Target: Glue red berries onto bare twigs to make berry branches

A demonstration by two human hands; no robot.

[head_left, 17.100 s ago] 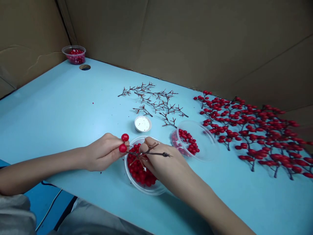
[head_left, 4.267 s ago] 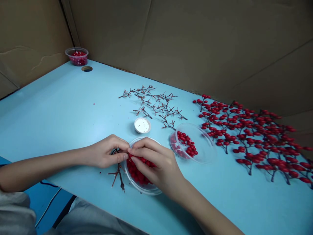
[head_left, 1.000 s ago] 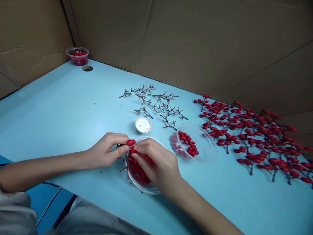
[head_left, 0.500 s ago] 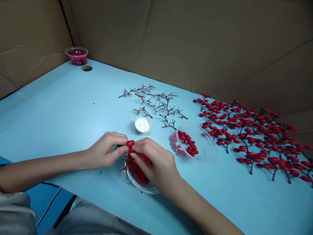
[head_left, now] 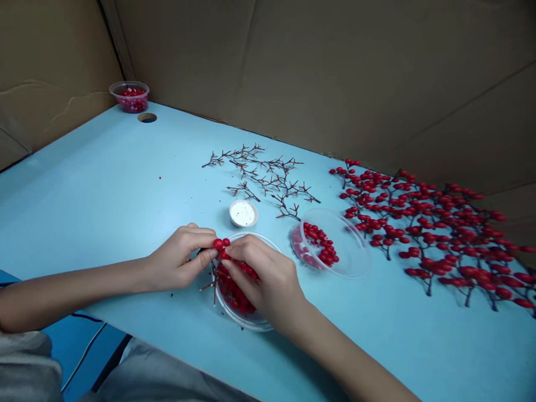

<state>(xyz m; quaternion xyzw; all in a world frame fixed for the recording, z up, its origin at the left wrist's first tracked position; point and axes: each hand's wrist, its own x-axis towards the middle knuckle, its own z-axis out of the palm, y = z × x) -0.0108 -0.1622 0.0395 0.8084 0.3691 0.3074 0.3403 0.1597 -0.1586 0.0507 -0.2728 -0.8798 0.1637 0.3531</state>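
My left hand (head_left: 184, 258) pinches a dark artificial twig (head_left: 214, 279) between thumb and forefinger; its bare prongs hang below the fingers. Red berries (head_left: 219, 244) sit on the twig at the fingertips. My right hand (head_left: 266, 276) is closed in a pinch on a red berry (head_left: 225, 254) of this cluster, partly hidden by the fingers. Beneath both hands stands a round clear tub (head_left: 268, 328) holding loose red berries (head_left: 238, 293); the right hand covers part of it.
A small white cup (head_left: 243, 214) of white stuff stands just beyond the tub. Bare twigs (head_left: 268, 181) lie farther back. On the right are a tilted clear tub (head_left: 354, 262) with berries and many berry-covered branches (head_left: 419, 223). Another berry tub (head_left: 132, 99) is at the far corner, near a table hole (head_left: 147, 118).
The view has shifted very slightly. Both hands keep their pinch at the berry cluster, and the berries at the fingertips have turned a little.
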